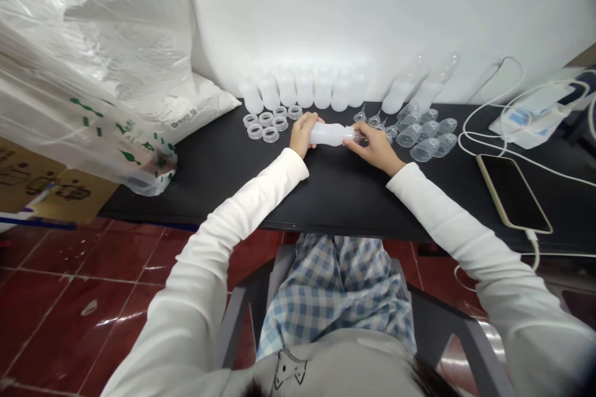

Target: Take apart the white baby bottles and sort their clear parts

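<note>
A frosted white baby bottle (pixel 327 134) lies sideways above the black table, its mouth end pointing right. My left hand (pixel 303 133) is wrapped round the base of the bottle. At the mouth end, my right hand (pixel 371 145) is closed, thumb and fingers pinching a clear teat (pixel 359 136) against the neck; the fingers partly hide it. Behind my left hand lie several clear collar rings (pixel 270 134). Loose clear teats (pixel 374 119) are just beyond my right hand, with several clear dome caps (pixel 425 149) to their right.
Several open bottles (pixel 305 88) line the wall, with two capped bottles (pixel 400 88) farther right. A phone (pixel 513 193) on a charging cable and a white power strip (pixel 531 124) occupy the right side. Large plastic bags (pixel 116 56) crowd the left end of the table (pixel 223 180).
</note>
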`<state>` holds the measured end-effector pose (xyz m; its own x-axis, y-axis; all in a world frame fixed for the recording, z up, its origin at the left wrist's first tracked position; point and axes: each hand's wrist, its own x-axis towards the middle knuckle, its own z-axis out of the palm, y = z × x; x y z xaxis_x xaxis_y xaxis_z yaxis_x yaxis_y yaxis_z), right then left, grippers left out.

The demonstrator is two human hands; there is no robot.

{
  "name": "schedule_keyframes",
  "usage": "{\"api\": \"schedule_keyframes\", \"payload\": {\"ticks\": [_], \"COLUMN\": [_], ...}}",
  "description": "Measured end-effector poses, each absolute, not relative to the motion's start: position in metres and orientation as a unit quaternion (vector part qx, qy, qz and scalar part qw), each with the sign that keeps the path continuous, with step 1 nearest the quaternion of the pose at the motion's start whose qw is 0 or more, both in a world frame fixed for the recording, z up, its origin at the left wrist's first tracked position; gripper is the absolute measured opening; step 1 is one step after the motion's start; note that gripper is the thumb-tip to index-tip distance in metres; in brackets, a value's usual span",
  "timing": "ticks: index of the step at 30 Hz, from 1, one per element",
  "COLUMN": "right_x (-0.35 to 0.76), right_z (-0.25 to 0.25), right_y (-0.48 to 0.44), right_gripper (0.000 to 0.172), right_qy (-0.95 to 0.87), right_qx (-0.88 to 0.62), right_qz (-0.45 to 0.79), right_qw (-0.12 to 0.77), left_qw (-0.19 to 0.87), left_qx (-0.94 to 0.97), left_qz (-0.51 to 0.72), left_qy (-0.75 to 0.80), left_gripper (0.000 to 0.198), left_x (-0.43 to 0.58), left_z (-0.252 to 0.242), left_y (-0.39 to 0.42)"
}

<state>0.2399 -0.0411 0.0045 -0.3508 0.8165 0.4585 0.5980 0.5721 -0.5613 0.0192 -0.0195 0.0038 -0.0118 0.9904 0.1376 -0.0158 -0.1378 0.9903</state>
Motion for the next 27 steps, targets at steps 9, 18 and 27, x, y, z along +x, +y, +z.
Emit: {"api": "schedule_keyframes", "payload": {"ticks": [9, 18, 27], "right_x": [0.234, 0.242, 0.245], "right_z": [0.016, 0.022, 0.028], "right_y": [-0.046, -0.037, -0.048], "right_gripper": [0.079, 0.082, 0.067], "right_qy": [-0.718, -0.694, -0.730], "right_qx": [-0.471, -0.477, -0.497], "right_qz": [0.288, 0.370, 0.240], "right_qw": [0.424, 0.393, 0.404], "left_qw": [0.195, 0.098, 0.058], "left_qx": [0.724, 0.835, 0.893], "left_qz": [0.513, 0.430, 0.306], "left_qy": [0.418, 0.329, 0.324], "left_gripper": [0.055, 0.043, 0.063], "left_x": [0.013, 0.004, -0.001], "left_z": [0.010, 0.005, 0.002], "left_y": [-0.031, -0.023, -0.012]}}
